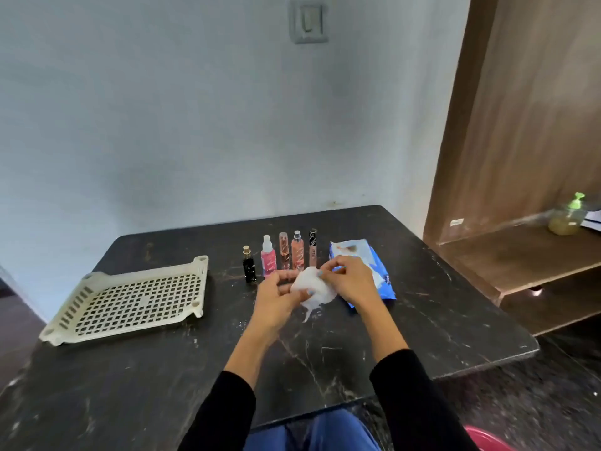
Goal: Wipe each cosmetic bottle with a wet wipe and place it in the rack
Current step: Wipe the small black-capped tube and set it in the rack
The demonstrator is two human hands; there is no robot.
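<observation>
Landmark: the rack, a cream perforated tray lying flat on the dark table, with nothing in it.
Bottles: five stand upright in a row to the right of the rack, apart from it: a black bottle nearest, then a pink spray bottle, two peach bottles, and a slim tube farthest.
Pack: a blue wipe pack lies right of the row, farthest from the rack.
Wipe: a white wipe, bunched, is held above the table in front of the bottles, between both hands.
Left hand: fingers curled on the wipe's left side, thumb pressed on it.
Right hand: fingertips pinching the wipe's upper edge, partly covering the pack.
Sleeves: black, on both forearms.
Shelf: wooden, far right of the rack, holding a green pump bottle.
</observation>
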